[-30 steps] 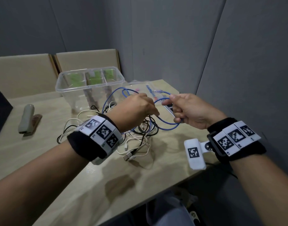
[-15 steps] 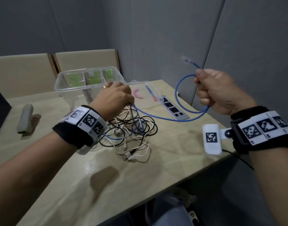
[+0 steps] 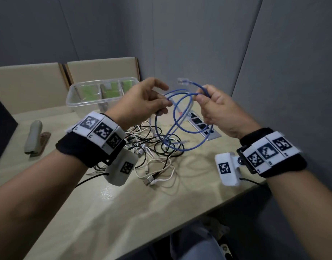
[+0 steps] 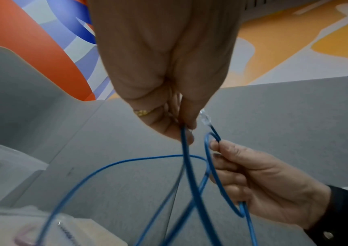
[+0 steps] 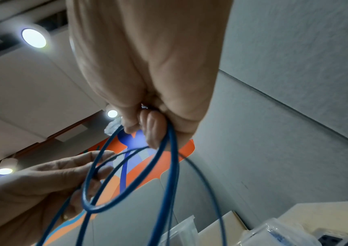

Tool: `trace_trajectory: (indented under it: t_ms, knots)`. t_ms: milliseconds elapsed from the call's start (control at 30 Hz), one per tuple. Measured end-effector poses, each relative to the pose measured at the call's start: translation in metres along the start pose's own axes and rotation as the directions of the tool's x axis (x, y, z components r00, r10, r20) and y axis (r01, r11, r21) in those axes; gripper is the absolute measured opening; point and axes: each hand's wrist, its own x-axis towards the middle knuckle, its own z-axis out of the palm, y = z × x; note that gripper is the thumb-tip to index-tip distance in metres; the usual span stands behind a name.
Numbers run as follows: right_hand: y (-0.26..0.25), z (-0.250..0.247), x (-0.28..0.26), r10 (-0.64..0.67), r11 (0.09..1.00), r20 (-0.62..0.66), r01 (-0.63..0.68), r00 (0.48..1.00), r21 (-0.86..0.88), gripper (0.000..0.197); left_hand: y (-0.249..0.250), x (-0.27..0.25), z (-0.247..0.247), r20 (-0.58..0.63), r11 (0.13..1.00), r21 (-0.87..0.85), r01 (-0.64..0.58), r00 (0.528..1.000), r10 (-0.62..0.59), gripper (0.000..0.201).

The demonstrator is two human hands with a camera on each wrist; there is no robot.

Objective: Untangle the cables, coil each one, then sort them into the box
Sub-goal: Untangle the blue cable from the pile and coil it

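Note:
A blue network cable point(image 3: 180, 126) hangs in loops between my two raised hands, above the table. My right hand point(image 3: 201, 96) pinches it just behind its clear plug point(image 3: 182, 81), which sticks up to the left. My left hand point(image 3: 166, 100) pinches a strand of the same cable a little to the left. The lower loop and the far plug point(image 3: 184, 142) reach down to a tangle of black and white cables point(image 3: 153, 156) on the table. The left wrist view shows the blue cable point(image 4: 192, 174) running down from my left fingers. The right wrist view shows the cable point(image 5: 173, 166) hanging from my right fingers.
A clear plastic box point(image 3: 86, 105) with green-lined compartments stands at the back of the beige table point(image 3: 123, 212). A socket panel point(image 3: 204, 126) is set in the table under my right hand. A stapler point(image 3: 34, 136) lies far left. Grey walls close in at the back and right.
My right hand came down and left from its raised spot. My left hand rose off the tangle and now pinches the blue cable, which forms loops between the hands.

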Motion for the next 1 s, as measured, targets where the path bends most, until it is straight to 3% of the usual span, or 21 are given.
trace_trajectory:
  t_ms: [100, 267, 400, 500, 600, 667, 733, 800, 900, 1000]
  knots:
    - [-0.003, 0.006, 0.004, -0.033, 0.999, 0.016, 0.033, 0.999, -0.034, 0.011, -0.002, 0.0, 0.004, -0.013, 0.988, -0.153, -0.012, 1.0, 0.011, 0.014]
    - [0.002, 0.006, 0.007, -0.004, 0.972, 0.008, 0.006, 1.0, -0.235, 0.016, -0.008, -0.004, 0.007, 0.05, 0.979, -0.199, -0.041, 0.997, 0.052, 0.015]
    - [0.003, 0.002, 0.008, 0.02, 0.996, -0.089, -0.027, 0.996, -0.08, 0.025, -0.013, -0.003, 0.006, 0.111, 0.962, -0.255, 0.096, 0.991, -0.07, 0.013]
    - [0.0, -0.001, 0.007, 0.025, 0.998, -0.119, -0.032, 0.993, -0.052, 0.025, -0.018, -0.008, 0.009, 0.242, 0.977, -0.182, 0.112, 0.968, -0.066, 0.012]
    - [0.002, -0.007, 0.007, 0.03, 0.996, -0.167, -0.044, 0.986, -0.082, 0.026, -0.018, -0.013, 0.009, 0.254, 0.997, -0.073, -0.031, 0.966, 0.049, 0.019]
    - [0.006, -0.013, 0.009, 0.053, 0.997, -0.238, -0.066, 0.97, -0.05, 0.028, -0.019, -0.011, 0.003, 0.28, 0.979, 0.138, -0.149, 0.954, 0.105, 0.018]
    - [0.008, -0.02, 0.01, 0.052, 0.996, -0.305, -0.07, 0.951, -0.047, 0.028, -0.022, -0.009, -0.003, 0.376, 0.896, 0.375, -0.238, 0.922, 0.087, 0.015]
    - [0.01, -0.026, 0.011, 0.01, 0.988, -0.381, -0.068, 0.925, -0.14, 0.03, -0.027, -0.008, -0.006, 0.461, 0.81, 0.527, -0.257, 0.887, -0.019, 0.013]
    - [0.01, -0.033, 0.011, -0.033, 0.965, -0.455, -0.09, 0.89, -0.246, 0.032, -0.033, -0.009, -0.003, 0.481, 0.617, 0.715, -0.327, 0.872, -0.096, 0.017]
    - [0.006, -0.03, 0.012, 0.044, 0.997, -0.456, -0.008, 0.889, 0.081, 0.031, -0.038, -0.01, 0.0, 0.458, 0.29, 0.849, -0.443, 0.889, 0.016, 0.026]
